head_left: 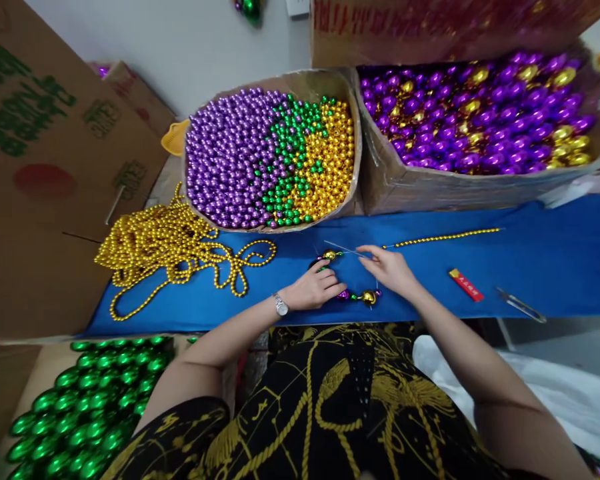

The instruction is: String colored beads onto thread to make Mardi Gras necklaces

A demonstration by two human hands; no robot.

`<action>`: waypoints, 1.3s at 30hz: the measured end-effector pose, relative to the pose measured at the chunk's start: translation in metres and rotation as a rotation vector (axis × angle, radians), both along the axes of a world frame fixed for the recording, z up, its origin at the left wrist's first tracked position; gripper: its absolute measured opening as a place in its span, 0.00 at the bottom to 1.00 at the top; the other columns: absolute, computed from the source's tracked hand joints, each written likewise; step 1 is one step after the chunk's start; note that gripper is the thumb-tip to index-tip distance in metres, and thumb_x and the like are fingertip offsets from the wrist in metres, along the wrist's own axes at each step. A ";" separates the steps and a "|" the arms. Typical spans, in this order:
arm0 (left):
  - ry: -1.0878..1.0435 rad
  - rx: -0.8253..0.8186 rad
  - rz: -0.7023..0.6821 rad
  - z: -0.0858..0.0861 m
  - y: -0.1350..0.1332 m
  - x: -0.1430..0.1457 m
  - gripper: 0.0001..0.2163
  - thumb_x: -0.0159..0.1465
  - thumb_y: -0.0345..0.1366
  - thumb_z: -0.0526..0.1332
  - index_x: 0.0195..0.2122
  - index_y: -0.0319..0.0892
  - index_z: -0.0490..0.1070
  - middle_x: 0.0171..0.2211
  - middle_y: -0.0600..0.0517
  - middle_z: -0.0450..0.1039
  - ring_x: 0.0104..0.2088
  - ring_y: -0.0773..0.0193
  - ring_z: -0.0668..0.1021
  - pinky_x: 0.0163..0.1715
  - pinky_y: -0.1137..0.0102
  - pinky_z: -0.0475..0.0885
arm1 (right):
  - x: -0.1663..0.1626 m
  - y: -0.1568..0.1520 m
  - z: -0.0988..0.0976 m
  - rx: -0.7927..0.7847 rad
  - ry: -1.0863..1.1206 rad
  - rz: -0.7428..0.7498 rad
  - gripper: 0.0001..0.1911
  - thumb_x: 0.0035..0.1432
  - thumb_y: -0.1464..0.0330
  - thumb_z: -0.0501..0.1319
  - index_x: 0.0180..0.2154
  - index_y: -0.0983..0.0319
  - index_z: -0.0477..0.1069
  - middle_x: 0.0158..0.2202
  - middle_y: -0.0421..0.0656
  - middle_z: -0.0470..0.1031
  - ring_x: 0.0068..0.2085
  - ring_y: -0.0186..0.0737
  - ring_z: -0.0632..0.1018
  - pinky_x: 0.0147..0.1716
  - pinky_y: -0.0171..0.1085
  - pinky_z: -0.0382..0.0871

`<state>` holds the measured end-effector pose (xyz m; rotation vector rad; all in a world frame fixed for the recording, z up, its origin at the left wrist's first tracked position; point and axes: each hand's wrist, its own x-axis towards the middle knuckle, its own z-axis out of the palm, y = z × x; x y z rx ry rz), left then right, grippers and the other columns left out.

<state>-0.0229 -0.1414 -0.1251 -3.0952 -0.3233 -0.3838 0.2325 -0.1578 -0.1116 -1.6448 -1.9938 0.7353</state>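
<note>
My left hand [316, 287], with a watch [281, 305] on its wrist, curls over a short string of beads [369, 298] on the blue cloth. Large gold beads and smaller purple and green ones show on either side of its fingers; the middle of the string is hidden under them. To the right, my right hand [387, 268] pinches a long thin needle [341, 247] between thumb and fingers. The needle points left, past the gold bead at the string's upper end. Whether it passes through a bead is too small to tell.
Behind my hands stand a box of small purple, green and gold beads [230, 160] and a box of larger purple and gold ones [460, 133]. Gold bead chains [150, 233] lie left. A gold strand [445, 237], red packet [466, 285] and thread snips [520, 305] lie right.
</note>
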 end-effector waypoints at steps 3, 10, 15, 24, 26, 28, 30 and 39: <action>0.027 0.040 0.003 0.003 0.001 0.000 0.14 0.67 0.29 0.51 0.51 0.41 0.70 0.34 0.49 0.74 0.41 0.61 0.73 0.61 0.53 0.61 | -0.019 0.021 -0.024 0.022 -0.077 0.010 0.16 0.62 0.63 0.57 0.48 0.61 0.74 0.31 0.44 0.79 0.29 0.38 0.77 0.31 0.34 0.66; -0.028 0.062 0.041 -0.004 0.006 -0.005 0.13 0.67 0.28 0.51 0.50 0.38 0.70 0.32 0.50 0.72 0.39 0.62 0.74 0.59 0.54 0.64 | 0.002 0.029 0.000 0.118 -0.049 -0.036 0.16 0.64 0.58 0.54 0.36 0.60 0.74 0.30 0.43 0.78 0.31 0.37 0.77 0.33 0.33 0.65; -0.046 0.059 0.088 -0.005 0.012 -0.004 0.14 0.67 0.25 0.51 0.51 0.36 0.69 0.30 0.50 0.71 0.37 0.64 0.74 0.60 0.55 0.64 | 0.020 0.028 0.008 0.173 -0.009 -0.228 0.20 0.62 0.53 0.54 0.33 0.60 0.75 0.19 0.39 0.71 0.22 0.34 0.70 0.25 0.33 0.60; 0.065 0.136 0.181 -0.002 0.036 -0.002 0.14 0.65 0.26 0.52 0.51 0.36 0.69 0.30 0.49 0.72 0.38 0.60 0.73 0.59 0.44 0.63 | 0.029 0.008 0.022 0.159 0.061 -0.276 0.21 0.63 0.53 0.54 0.47 0.60 0.73 0.23 0.40 0.71 0.24 0.37 0.72 0.27 0.36 0.64; 0.068 0.146 0.213 -0.003 0.041 -0.006 0.14 0.66 0.25 0.51 0.51 0.36 0.69 0.31 0.49 0.73 0.38 0.60 0.74 0.60 0.42 0.61 | 0.044 -0.007 0.042 0.132 0.197 -0.283 0.19 0.65 0.53 0.52 0.41 0.58 0.75 0.23 0.40 0.70 0.24 0.36 0.71 0.25 0.36 0.63; 0.067 0.153 0.233 -0.006 0.045 -0.010 0.14 0.67 0.25 0.49 0.49 0.38 0.69 0.31 0.50 0.73 0.39 0.62 0.74 0.61 0.42 0.60 | 0.063 -0.019 0.062 0.177 0.385 -0.372 0.16 0.63 0.53 0.56 0.37 0.56 0.75 0.22 0.40 0.69 0.23 0.36 0.70 0.22 0.37 0.61; 0.072 0.157 0.238 -0.009 0.050 -0.015 0.14 0.68 0.24 0.48 0.47 0.39 0.70 0.32 0.50 0.74 0.39 0.63 0.75 0.63 0.42 0.58 | 0.082 -0.025 0.080 0.345 0.598 -0.532 0.12 0.58 0.54 0.63 0.32 0.54 0.75 0.20 0.39 0.66 0.20 0.35 0.65 0.19 0.39 0.55; -0.245 -0.209 0.283 0.024 0.029 0.012 0.32 0.64 0.47 0.59 0.65 0.37 0.53 0.59 0.36 0.66 0.61 0.49 0.68 0.64 0.43 0.53 | 0.031 -0.043 0.145 0.410 0.823 -0.321 0.07 0.61 0.61 0.61 0.34 0.55 0.76 0.19 0.37 0.58 0.19 0.32 0.60 0.18 0.39 0.54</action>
